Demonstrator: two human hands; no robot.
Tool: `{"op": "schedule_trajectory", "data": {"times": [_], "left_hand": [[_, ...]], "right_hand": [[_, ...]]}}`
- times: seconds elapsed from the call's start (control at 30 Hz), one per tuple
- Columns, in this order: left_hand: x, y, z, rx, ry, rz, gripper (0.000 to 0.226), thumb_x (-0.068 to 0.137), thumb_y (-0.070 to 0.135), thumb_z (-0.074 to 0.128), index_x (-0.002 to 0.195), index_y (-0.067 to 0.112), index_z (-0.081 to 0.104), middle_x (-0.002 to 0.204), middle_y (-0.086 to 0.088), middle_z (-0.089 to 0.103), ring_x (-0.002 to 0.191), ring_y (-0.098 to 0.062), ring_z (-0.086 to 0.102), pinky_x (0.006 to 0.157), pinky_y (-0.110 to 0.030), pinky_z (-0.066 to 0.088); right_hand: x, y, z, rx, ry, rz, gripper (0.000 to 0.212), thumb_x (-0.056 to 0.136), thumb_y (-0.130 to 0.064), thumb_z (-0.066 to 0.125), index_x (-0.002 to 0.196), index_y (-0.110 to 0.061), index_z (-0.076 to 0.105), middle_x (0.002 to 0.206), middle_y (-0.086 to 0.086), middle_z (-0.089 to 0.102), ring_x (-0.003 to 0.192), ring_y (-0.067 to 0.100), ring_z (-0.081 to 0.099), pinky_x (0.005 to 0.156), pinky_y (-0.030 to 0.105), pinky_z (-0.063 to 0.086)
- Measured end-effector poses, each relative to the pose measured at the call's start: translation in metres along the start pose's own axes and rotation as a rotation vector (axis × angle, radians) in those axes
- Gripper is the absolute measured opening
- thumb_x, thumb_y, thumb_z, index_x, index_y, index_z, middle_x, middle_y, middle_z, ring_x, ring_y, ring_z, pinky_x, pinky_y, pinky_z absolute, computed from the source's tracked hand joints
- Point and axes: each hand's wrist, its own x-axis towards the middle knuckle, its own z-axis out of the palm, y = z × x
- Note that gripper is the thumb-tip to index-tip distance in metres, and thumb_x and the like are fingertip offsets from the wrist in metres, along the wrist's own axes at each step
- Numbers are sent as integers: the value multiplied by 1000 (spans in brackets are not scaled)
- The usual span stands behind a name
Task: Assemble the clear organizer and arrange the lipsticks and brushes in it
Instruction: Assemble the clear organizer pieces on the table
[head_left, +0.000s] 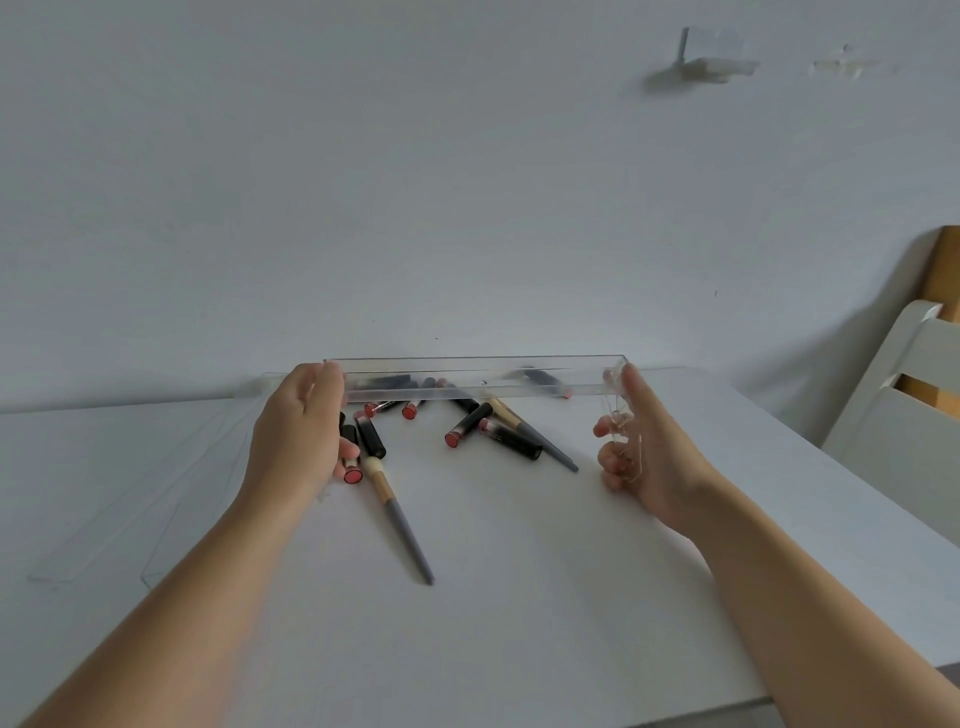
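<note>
A long clear organizer tray (483, 376) is held up above the white table (519, 597), level and crosswise. My left hand (301, 421) grips its left end. My right hand (634, 441) grips its right end together with a clear end panel (623, 431) that hangs down through my fingers. Under and behind the tray lie several black lipsticks (467, 425) with red tips, scattered. One makeup brush (400, 525) with a grey handle lies toward me; a second brush (540, 439) lies to the right of the lipsticks.
Two more clear acrylic strips (130, 519) lie flat on the table at the left, hard to see. A white wall stands right behind the table. A white chair (893, 405) stands at the right edge.
</note>
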Motion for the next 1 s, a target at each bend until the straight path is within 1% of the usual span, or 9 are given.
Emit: {"op": "schedule_trajectory", "data": {"times": [0.1, 0.2, 0.33, 0.47, 0.57, 0.63, 0.73, 0.83, 1.0], "left_hand": [[-2, 1, 1, 7, -7, 14, 39, 87, 57, 36, 93, 23, 56, 71, -10, 57, 46, -23, 67, 33, -27, 39], [-5, 2, 2, 17, -15, 37, 36, 88, 56, 36, 91, 27, 56, 67, -6, 55, 45, -19, 66, 31, -24, 38], [-6, 3, 4, 1, -29, 56, 36, 90, 54, 38, 94, 24, 57, 67, -3, 54, 46, -18, 65, 35, -25, 43], [-7, 2, 7, -23, -33, 58, 34, 90, 55, 39, 90, 26, 57, 75, -2, 61, 46, -20, 67, 36, -22, 44], [-9, 1, 8, -66, -44, 29, 26, 93, 53, 43, 83, 34, 57, 86, 8, 64, 55, -24, 73, 41, -26, 47], [-11, 2, 8, -57, -44, 11, 26, 93, 54, 43, 82, 36, 58, 90, 6, 68, 59, -21, 74, 43, -26, 48], [-14, 7, 3, 37, 14, 46, 38, 91, 55, 40, 85, 23, 59, 79, -6, 66, 60, -20, 65, 41, -17, 45], [-21, 14, -6, 108, 42, 66, 43, 90, 54, 39, 82, 14, 51, 68, -4, 55, 67, -29, 61, 53, -29, 42], [-32, 12, -28, 203, -15, 23, 54, 88, 55, 36, 90, 6, 59, 81, -15, 65, 72, -27, 59, 64, -35, 41]], "right_hand": [[1, -1, 1, 74, 41, 34, 81, 58, -89, 57, 118, -36, 64, 85, 3, 48, 53, 18, 37, 46, 28, 37], [3, 1, 0, 14, 133, 16, 70, 66, -85, 53, 99, -24, 66, 77, 6, 51, 52, 20, 42, 53, 32, 36], [2, 0, 1, -104, 207, -66, 48, 81, -74, 45, 105, -38, 66, 84, 6, 58, 49, 17, 47, 56, 33, 35], [1, -1, 1, -132, 230, -94, 41, 79, -71, 45, 101, -42, 65, 81, 4, 57, 47, 15, 46, 51, 29, 37], [-1, -1, 0, -123, 233, -101, 38, 76, -71, 47, 96, -44, 65, 78, 3, 56, 45, 14, 45, 52, 29, 36], [-2, -1, -1, -124, 239, -104, 41, 73, -72, 47, 97, -44, 65, 78, 3, 57, 44, 14, 45, 51, 28, 37], [-2, -2, -3, -130, 239, -123, 44, 79, -70, 46, 104, -39, 64, 81, 6, 62, 46, 15, 52, 53, 31, 43], [-3, -4, -5, -138, 205, -134, 44, 86, -65, 48, 108, -31, 65, 80, 11, 67, 54, 19, 60, 55, 33, 46], [-8, -9, -13, -288, 90, -85, 42, 96, -53, 49, 107, -17, 67, 84, 18, 75, 60, 21, 65, 55, 31, 45]]}}
